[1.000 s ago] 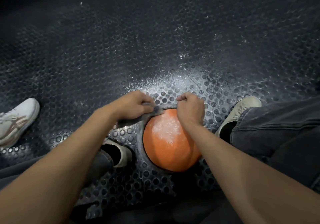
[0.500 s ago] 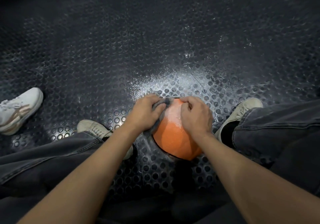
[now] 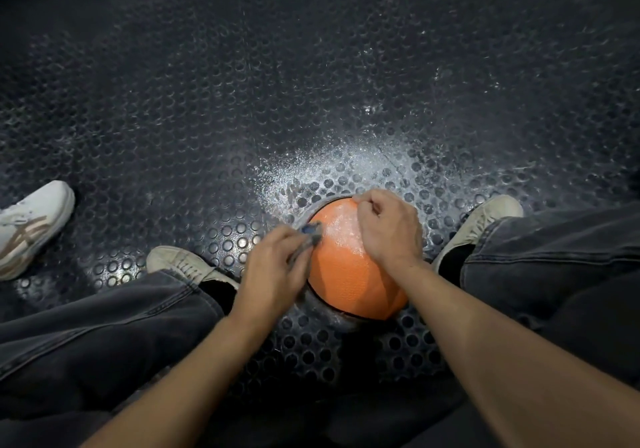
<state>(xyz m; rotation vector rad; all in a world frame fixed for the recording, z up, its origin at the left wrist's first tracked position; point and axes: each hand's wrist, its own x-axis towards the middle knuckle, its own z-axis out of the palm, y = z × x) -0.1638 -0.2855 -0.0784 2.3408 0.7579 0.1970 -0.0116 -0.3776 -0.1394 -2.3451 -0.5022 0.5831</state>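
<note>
Wiping an orange ball under my hands.
Left hand pinches a cloth against its side; right hand, curled, presses the top. Looks wet, likely slippery: cradle both sides.

Our left forearm comes in bare from 7 o'clock and runs toward 1 o'clock, wrist straight. Our left grip lies back-up, fingers curled round a crumpled grey cloth that shows at the fingertips. Our right forearm enters from 4 o'clock and runs toward 11 o'clock. Our right grip sits at 2 o'clock from the left one, near but apart, knuckles up, fingers tucked under, thumb against forefinger. Whether it pinches anything we cannot tell.
</note>
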